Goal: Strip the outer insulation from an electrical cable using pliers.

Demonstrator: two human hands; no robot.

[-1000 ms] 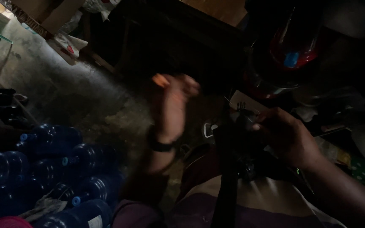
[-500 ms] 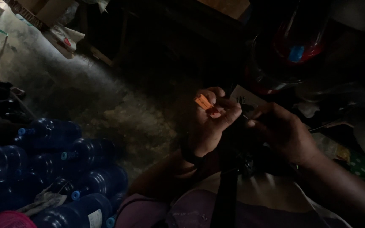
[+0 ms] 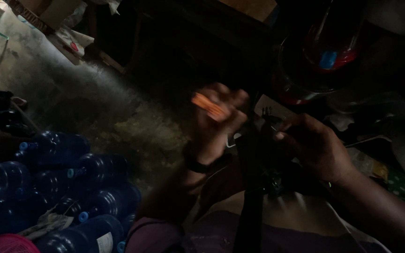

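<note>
At the far left we see a heap of large blue water bottles (image 3: 57, 187) lying on their sides on the concrete floor (image 3: 94, 103), with a pink basket (image 3: 5, 243) at the bottom corner. Moving right, our left hand (image 3: 216, 122) is raised in front of us with the forearm rising from the lower middle and a dark band (image 3: 200, 164) round the wrist; its fingers are curled in and pinch a small orange thing (image 3: 208, 107), blurred, held up near the fingertips. Just beside it stands a dark upright strap or bar (image 3: 251, 187), running down toward our lap. Our right hand (image 3: 312, 147) comes in from the lower right, fingers bent and closed around a small dark object (image 3: 270, 119) at the top of that strap; what it is we cannot tell in this dim light. Behind it sits a red and black rounded thing (image 3: 329, 51).
</note>
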